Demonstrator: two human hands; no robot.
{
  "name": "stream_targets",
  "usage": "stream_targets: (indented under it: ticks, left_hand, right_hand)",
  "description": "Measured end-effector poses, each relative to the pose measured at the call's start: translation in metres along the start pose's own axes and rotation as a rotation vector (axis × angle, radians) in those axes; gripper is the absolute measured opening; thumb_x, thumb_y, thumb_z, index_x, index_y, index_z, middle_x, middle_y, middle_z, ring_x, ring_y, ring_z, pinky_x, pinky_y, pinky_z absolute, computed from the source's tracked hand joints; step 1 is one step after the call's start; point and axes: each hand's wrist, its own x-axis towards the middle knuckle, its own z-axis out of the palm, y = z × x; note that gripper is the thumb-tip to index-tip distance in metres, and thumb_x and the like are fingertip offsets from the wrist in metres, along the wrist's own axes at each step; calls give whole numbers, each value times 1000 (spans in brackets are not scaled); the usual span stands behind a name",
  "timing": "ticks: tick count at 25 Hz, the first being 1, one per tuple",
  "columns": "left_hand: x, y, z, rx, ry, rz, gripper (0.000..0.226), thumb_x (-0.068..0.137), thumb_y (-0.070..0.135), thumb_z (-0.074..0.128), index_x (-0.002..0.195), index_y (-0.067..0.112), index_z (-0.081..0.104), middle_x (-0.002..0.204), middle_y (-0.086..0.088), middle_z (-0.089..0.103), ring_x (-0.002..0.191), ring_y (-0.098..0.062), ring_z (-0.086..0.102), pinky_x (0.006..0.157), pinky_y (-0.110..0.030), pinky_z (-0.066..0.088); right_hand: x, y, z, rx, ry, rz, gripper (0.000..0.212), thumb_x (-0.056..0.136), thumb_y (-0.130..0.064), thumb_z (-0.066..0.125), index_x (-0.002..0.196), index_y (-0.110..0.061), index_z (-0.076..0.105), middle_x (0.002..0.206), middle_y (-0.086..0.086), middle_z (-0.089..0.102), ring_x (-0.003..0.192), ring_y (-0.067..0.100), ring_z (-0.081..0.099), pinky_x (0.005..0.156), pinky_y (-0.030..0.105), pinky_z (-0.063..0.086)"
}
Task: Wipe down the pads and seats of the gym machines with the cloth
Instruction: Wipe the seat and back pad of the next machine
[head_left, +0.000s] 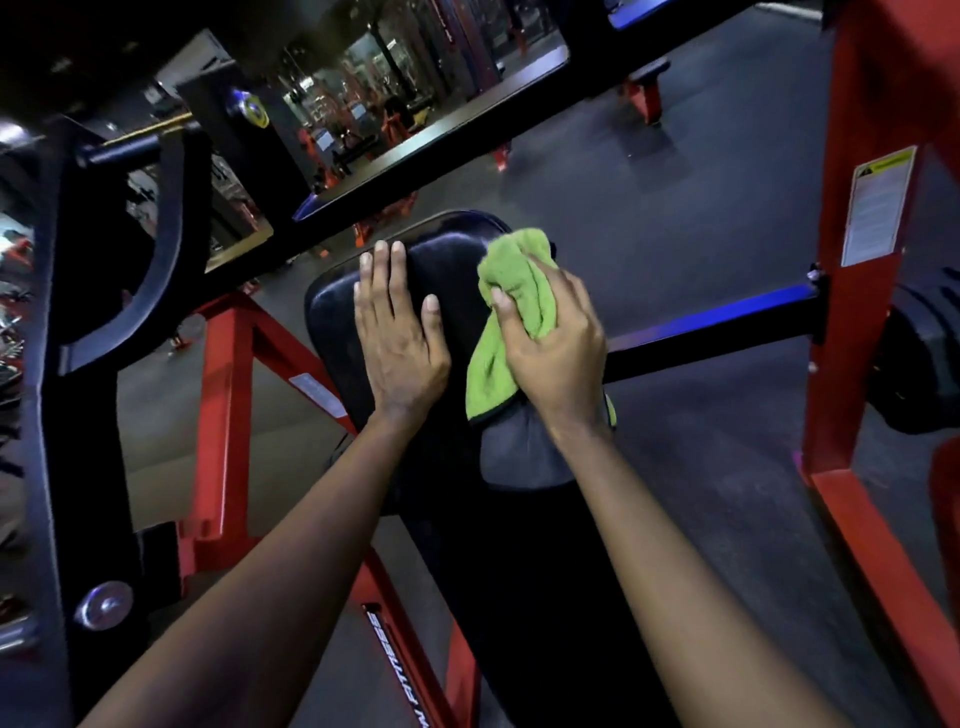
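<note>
Nearest the camera, two bare forearms reached forward over the machine. The left hand (397, 338) lay flat on the pad (332, 312), fingers straight and slightly spread, gripping nothing; it looked to be bracing the person. The right hand (550, 343) grasped the cloth (514, 275), fingers and thumb curled round a bunched wad of it, pressing it against the pad's right side, just beside the left hand.

The cloth seemed light, soft and limp: it crumpled freely in the grip, and a loose end hung below the wrist. Wadding it in the palm, as here, would likely give the firmest hold for rubbing. It was bright green and fuzzy on one face, with grey showing under the wrist — possibly a backing or a second layer, though the dim light left that unclear.

The pad was black, rounded at its far end and glossy, catching a bluish sheen. It probably had a slick skin over firm foam and, being fixed to the machine, needed no holding.

Beyond it a black crossbar (717, 322) ran to a red frame (862, 130) bearing a warning label (878, 208), with dark floor (649, 182) and more red equipment farther off.
</note>
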Motion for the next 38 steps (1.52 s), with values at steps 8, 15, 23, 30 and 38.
stream_targets:
  ticks: [8, 15, 23, 30, 38]
  left_hand:
    - [-37, 23, -4, -131, -141, 214, 54, 104, 13, 50, 153, 2, 31, 162, -16, 25, 152, -27, 18, 125, -45, 13]
    - [-55, 27, 8, 9, -203, 314, 57, 104, 18, 44, 155, 1, 25, 164, -15, 20, 154, -24, 10, 125, -40, 8]
    - [-58, 29, 8, -26, -176, 317, 53, 106, 17, 44, 153, -1, 29, 162, -18, 25, 152, -30, 18, 125, -40, 10]
    - [-80, 29, 4, -120, -295, 525, 47, 106, 10, 47, 151, 3, 37, 160, -15, 31, 151, -28, 23, 124, -42, 16]
    - [-78, 14, 8, -28, -368, 798, 52, 106, 21, 47, 154, 5, 33, 162, -12, 27, 152, -24, 18, 124, -42, 17]
  right_hand:
    - [-143, 69, -56, -103, -56, 153, 50, 94, -46, 69, 139, -27, 59, 132, -6, 60, 127, 12, 56, 100, 36, 53]
    - [-112, 53, -47, -55, -4, 185, 47, 92, -46, 72, 130, -19, 65, 126, -4, 65, 120, 14, 59, 97, 31, 52]
    - [-188, 86, -66, -167, -79, 254, 64, 90, -53, 71, 145, -28, 51, 142, -3, 55, 133, 17, 53, 103, 46, 51]
    - [-162, 67, -66, -163, -74, 328, 54, 94, -52, 63, 139, -26, 48, 136, -5, 61, 123, 12, 56, 98, 32, 49]
    - [-266, 121, -92, -141, 82, 563, 47, 90, -51, 61, 131, -29, 55, 122, -4, 66, 110, 17, 63, 91, 46, 55]
